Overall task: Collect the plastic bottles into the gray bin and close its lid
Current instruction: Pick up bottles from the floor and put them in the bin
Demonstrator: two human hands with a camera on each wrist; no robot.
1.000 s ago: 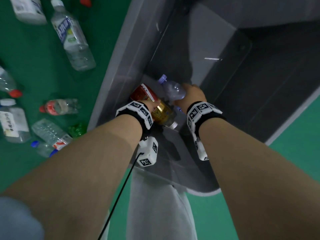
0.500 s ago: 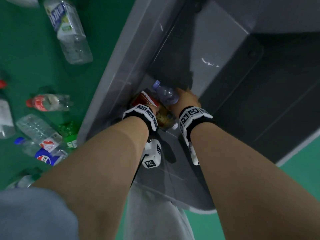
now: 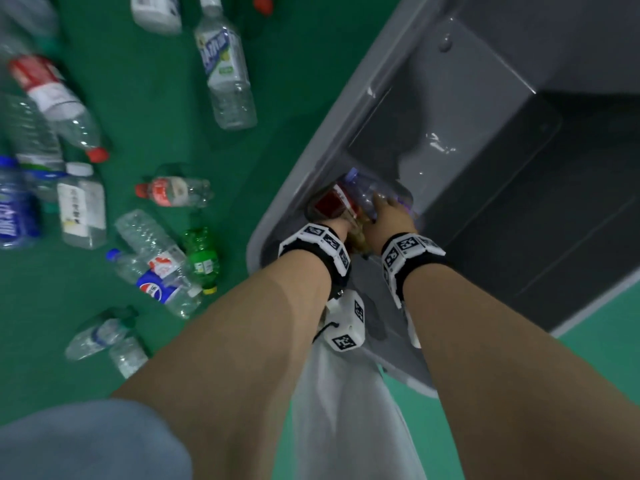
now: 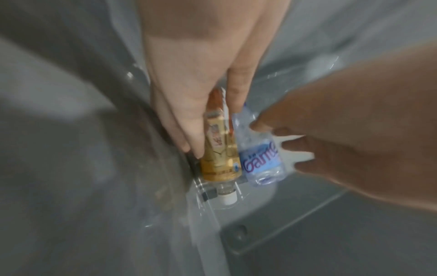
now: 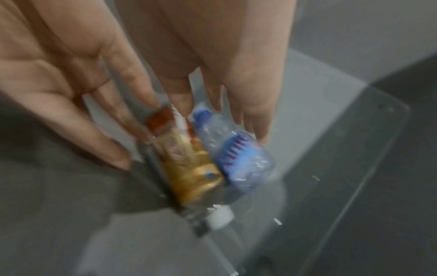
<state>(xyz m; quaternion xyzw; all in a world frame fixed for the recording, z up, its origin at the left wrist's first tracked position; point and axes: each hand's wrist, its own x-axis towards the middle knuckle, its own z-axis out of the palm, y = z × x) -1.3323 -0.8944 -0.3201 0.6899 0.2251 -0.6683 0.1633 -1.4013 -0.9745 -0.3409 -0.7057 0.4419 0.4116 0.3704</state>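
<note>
**Both hands down inside the gray bin, two bottles between them**

My arms reach down into the gray bin (image 3: 346, 109), whose lid (image 3: 554, 36) stands open behind it. My left hand (image 4: 189, 89) has its fingers stretched nearly straight along the gold-labelled bottle (image 4: 220, 149) — fingers on one side, thumb on the other, so the bottle sits between them, though I cannot tell how firmly. That bottle points its white cap (image 4: 229, 198) downward, and its red end shows at the top in the head view.

My right hand (image 5: 212, 56) is spread, the fingers long and relaxed, fingertips near or just touching the clear bottle with the blue label (image 5: 241, 164). From the left wrist view the same fingers curl a little round its side; the blur keeps me from saying whether they truly hold it. Its blue cap (image 5: 201, 114) points up toward my palm. The two bottles lie side by side, touching, close against the bin's inner wall.

Out on the green floor (image 3: 145, 109) to my left, many plastic bottles lie scattered — a tall clear one with a white label (image 3: 227, 67), a small one with a red cap (image 3: 173, 192), a green one (image 3: 201, 258), one with a blue Pepsi label (image 3: 156, 289), and more at the edge of view.
</note>
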